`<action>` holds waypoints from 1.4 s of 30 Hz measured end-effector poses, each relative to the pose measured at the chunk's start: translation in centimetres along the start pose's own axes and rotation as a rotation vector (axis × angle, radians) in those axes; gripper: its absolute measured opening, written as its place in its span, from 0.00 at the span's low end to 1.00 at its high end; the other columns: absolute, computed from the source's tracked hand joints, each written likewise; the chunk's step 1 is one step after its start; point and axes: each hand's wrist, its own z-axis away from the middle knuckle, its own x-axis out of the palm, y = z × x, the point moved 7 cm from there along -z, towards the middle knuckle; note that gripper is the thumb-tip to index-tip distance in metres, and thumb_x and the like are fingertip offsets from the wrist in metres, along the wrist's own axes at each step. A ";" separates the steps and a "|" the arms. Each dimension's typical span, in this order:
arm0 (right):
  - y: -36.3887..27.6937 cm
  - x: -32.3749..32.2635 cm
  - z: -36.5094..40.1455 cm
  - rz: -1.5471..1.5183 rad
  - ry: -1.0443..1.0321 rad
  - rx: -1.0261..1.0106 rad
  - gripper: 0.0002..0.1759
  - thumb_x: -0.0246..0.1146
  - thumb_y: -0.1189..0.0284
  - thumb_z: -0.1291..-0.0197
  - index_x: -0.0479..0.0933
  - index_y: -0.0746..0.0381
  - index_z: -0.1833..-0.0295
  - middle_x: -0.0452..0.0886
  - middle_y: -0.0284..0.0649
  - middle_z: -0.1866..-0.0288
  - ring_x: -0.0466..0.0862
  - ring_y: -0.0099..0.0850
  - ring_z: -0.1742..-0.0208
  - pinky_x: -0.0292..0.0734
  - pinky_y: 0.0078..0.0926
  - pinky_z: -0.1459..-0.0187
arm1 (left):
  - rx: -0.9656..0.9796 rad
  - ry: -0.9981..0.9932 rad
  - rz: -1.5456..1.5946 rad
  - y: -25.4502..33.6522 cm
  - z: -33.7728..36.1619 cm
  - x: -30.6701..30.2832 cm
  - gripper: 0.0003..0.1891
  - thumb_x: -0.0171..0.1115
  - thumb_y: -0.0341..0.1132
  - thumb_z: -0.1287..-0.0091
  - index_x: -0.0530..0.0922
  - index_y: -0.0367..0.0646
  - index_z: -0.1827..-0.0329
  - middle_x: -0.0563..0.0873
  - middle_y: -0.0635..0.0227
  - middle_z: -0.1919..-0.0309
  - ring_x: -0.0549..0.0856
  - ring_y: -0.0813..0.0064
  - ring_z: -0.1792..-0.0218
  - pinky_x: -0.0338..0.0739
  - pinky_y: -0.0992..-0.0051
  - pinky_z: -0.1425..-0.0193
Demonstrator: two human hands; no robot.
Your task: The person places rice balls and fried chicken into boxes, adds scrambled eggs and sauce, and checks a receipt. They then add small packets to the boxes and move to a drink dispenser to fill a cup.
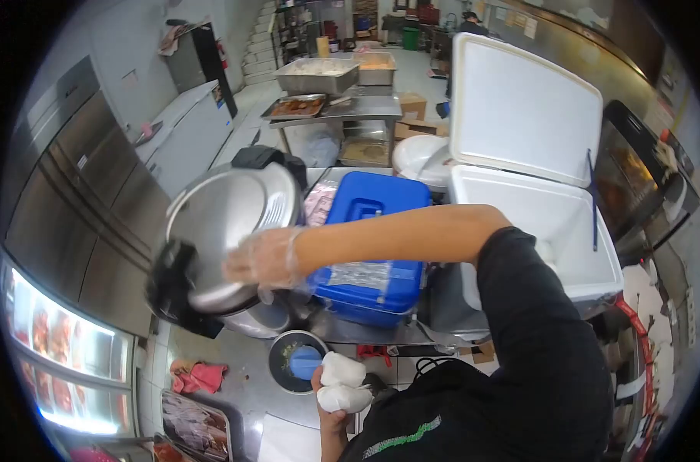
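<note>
This is a commercial kitchen: steel fridges (80, 200) along the wall, a steel table (342, 108) with big food trays (317, 75), a lit display case (57, 339).

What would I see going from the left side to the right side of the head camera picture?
Lit display case → big silver lid → blue box → open white cooler → dark oven with a glowing window.
</note>
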 end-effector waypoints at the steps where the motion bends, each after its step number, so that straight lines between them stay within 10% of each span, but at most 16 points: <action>1: -0.6 0.7 0.5 -0.070 -0.088 0.047 0.40 0.63 0.52 0.45 0.62 0.64 0.33 0.65 0.49 0.31 0.67 0.41 0.31 0.67 0.36 0.34 | -0.017 0.003 -0.009 -0.6 0.6 0.6 0.59 0.80 0.47 0.62 0.51 0.50 0.27 0.65 0.55 0.34 0.70 0.54 0.36 0.69 0.53 0.35; 8: -10.9 -15.0 14.9 -0.553 -0.514 0.447 0.28 0.59 0.55 0.41 0.71 0.66 0.44 0.75 0.54 0.44 0.79 0.46 0.47 0.75 0.41 0.47 | -0.204 -0.262 -0.113 -7.6 3.7 7.7 0.59 0.80 0.49 0.61 0.49 0.52 0.27 0.64 0.56 0.34 0.69 0.52 0.36 0.73 0.51 0.38; 11: -17.8 -17.5 27.1 -0.574 -0.009 0.455 0.27 0.62 0.60 0.43 0.71 0.67 0.43 0.73 0.54 0.43 0.78 0.46 0.44 0.75 0.40 0.46 | -0.335 -0.465 -0.154 -13.6 4.6 12.5 0.61 0.80 0.52 0.62 0.48 0.52 0.27 0.62 0.56 0.33 0.69 0.51 0.36 0.76 0.49 0.42; 19: -43.8 -19.1 62.2 -0.499 0.478 1.559 0.38 0.63 0.62 0.40 0.58 0.64 0.29 0.69 0.49 0.37 0.72 0.46 0.38 0.68 0.36 0.36 | -0.801 -0.685 0.143 -36.3 17.9 34.8 0.52 0.73 0.40 0.50 0.48 0.51 0.25 0.61 0.58 0.32 0.68 0.56 0.34 0.67 0.53 0.33; 23: -54.2 -18.4 72.8 -0.740 1.154 1.933 0.37 0.63 0.68 0.40 0.56 0.64 0.28 0.69 0.44 0.37 0.72 0.41 0.38 0.67 0.33 0.37 | -1.217 -0.706 0.206 -45.3 24.8 39.6 0.36 0.66 0.34 0.42 0.58 0.44 0.30 0.70 0.60 0.39 0.72 0.61 0.37 0.67 0.57 0.33; 27: -59.3 -18.1 79.7 -0.952 1.813 2.080 0.35 0.63 0.73 0.41 0.58 0.60 0.29 0.71 0.42 0.40 0.73 0.38 0.41 0.69 0.37 0.40 | -1.304 -0.899 0.113 -49.9 27.8 45.2 0.29 0.62 0.33 0.36 0.62 0.44 0.33 0.71 0.61 0.41 0.73 0.63 0.38 0.69 0.59 0.34; 31: -62.6 -18.2 87.2 -0.779 2.271 1.942 0.34 0.62 0.76 0.42 0.59 0.57 0.30 0.72 0.41 0.42 0.74 0.36 0.42 0.71 0.40 0.43 | -1.442 -0.688 -0.079 -57.5 27.7 46.4 0.26 0.61 0.32 0.34 0.64 0.45 0.34 0.71 0.63 0.40 0.74 0.63 0.40 0.72 0.54 0.37; 42: -72.7 -27.3 108.4 -0.402 2.398 1.872 0.36 0.62 0.74 0.42 0.58 0.55 0.28 0.68 0.40 0.34 0.72 0.36 0.38 0.70 0.36 0.41 | -1.366 -0.663 -0.230 -73.2 26.3 58.6 0.29 0.65 0.31 0.37 0.64 0.47 0.34 0.73 0.63 0.40 0.74 0.62 0.38 0.74 0.59 0.39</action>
